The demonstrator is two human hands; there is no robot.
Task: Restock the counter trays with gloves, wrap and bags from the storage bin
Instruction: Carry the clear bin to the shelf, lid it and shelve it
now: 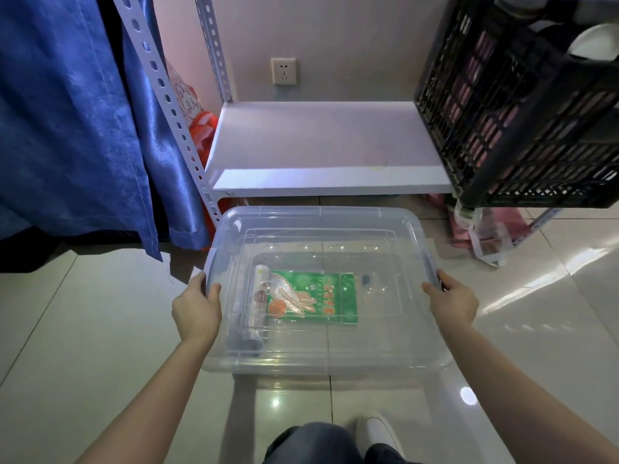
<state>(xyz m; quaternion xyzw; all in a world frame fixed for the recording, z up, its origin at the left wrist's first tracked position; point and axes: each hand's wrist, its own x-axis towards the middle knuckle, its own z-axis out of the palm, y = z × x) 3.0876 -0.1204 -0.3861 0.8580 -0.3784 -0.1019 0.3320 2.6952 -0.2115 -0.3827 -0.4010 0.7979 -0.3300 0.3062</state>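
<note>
A clear plastic storage bin (321, 217) with its lid on sits over the tiled floor in front of a low shelf. Through the lid I see a green glove packet (331, 299) lying flat, and a roll of wrap or bags (259, 296) to its left. A small dark item (365, 280) lies right of the packet. My left hand (197, 311) grips the bin's left edge, thumb over the rim. My right hand (454, 301) grips the right edge by the dark side latch.
A white shelf board (321, 142) is just beyond the bin, with a wall socket (283, 71) above it. A black lattice crate (522, 105) stands on the shelf's right. Blue curtain (77, 128) hangs at left. My shoe (378, 433) and knee are below the bin.
</note>
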